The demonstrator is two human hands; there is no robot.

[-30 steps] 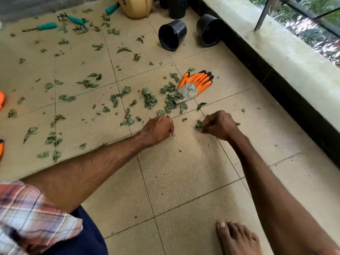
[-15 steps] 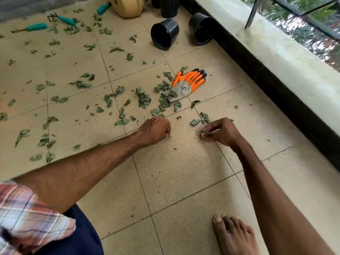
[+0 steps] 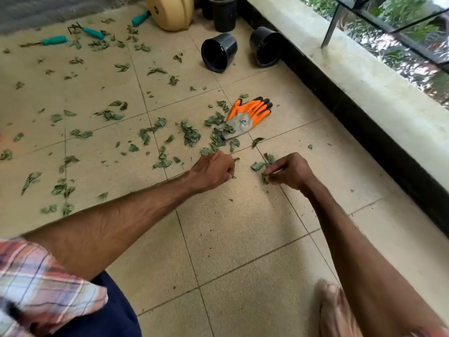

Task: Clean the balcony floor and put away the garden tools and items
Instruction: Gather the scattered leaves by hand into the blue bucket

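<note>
Both arms are reaching forward over the tiled floor (image 3: 243, 239). The left hand (image 3: 213, 170) is curling into a tight fist just above the tiles, and a leaf scrap (image 3: 233, 177) is showing at its fingertips, apparently pinched there; whether the fist is holding more cannot be told. The right hand (image 3: 289, 170) is pinching a leaf (image 3: 264, 178) between thumb and fingers, low over a tile joint, and two more loose leaves (image 3: 260, 164) are lying just beyond it. The two hands are working near each other but apart.

Scattered leaves (image 3: 190, 133) are covering much of the floor ahead and to the left of the hands, thickest just past the left hand. An orange and grey glove (image 3: 250, 115) is lying flat beyond the hands, its cuff touching that leaf litter. Farther back, two black pots (image 3: 220, 52) are lying on their sides near the dark base of the ledge (image 3: 364, 76), and a third pot (image 3: 224, 13) is standing upright behind them beside a tan rounded object (image 3: 170, 10). Three teal-handled tools (image 3: 54, 40) are lying among leaves at the far left.

A plaid sleeve (image 3: 36, 276) is showing at the lower left, and a bare foot (image 3: 332, 310) is resting on the tiles at the lower right.
</note>
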